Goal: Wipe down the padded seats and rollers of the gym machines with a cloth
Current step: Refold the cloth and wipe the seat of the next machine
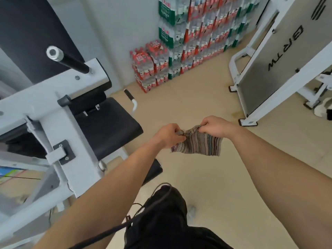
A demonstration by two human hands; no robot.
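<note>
Both hands, left [169, 134] and right [214, 125], pinch the cloth [198, 143] between my fingers; I'd fold it flat, then wipe the seat [107, 123] left of them.

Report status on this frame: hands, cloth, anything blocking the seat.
Left hand and right hand both gripping striped cloth, held in the air. Black padded seat at left, untouched. Nothing in the way.

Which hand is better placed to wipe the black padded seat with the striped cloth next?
Probably the left hand: it grips the striped cloth on the side nearest the black padded seat; the right hand is farther away.
</note>
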